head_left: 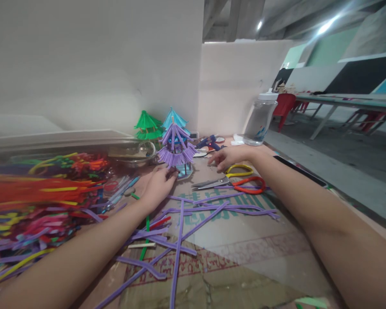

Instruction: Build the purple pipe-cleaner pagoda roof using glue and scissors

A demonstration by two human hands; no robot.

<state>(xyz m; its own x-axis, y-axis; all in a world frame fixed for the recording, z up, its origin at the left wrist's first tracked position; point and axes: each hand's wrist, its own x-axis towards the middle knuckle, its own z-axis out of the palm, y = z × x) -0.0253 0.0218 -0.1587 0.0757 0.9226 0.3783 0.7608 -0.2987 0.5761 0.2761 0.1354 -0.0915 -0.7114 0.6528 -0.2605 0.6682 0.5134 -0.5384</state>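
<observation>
I watch through a single head-worn camera, facing forward and down at the left hand (159, 186) and right hand (227, 158), both near mid-frame. The surface (109, 277) lies close below my view, filling most of the lower frame; a wall (83, 64) spans the upper left, while the right side looks out across the floor (296, 159), farther off.

The front toy pagoda (177, 158) had purple roofs. Behind it, one toy pagoda (146, 121) was green and another toy pagoda (172, 116) was light blue. The scissors (227, 180) had one yellow loop, one orange-red loop and silver blades. The long loose strips (179, 240) were purple. The cardboard (244, 235) was brown with green writing and dark red squiggles. The chair (284, 108) was red.
</observation>
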